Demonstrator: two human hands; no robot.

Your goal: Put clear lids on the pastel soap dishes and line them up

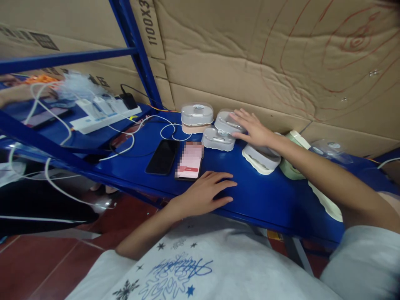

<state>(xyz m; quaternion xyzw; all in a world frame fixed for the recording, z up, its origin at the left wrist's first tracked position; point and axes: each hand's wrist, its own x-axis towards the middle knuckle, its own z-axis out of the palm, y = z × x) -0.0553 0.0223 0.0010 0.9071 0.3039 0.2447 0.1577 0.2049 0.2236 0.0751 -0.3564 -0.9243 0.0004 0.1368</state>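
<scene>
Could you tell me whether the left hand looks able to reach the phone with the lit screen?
Probably yes: the left hand looks open and is close to the near end of the lit phone, with nothing seen on its screen or between them.

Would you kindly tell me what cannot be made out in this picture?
Head view:
Lit phone: much of its screen, pixelated.
Container by the right hand, at its fingertips: partly covered by that hand.
Container below the right wrist: partly hidden by it.
Another person's arm: cut off by the left edge.
</scene>
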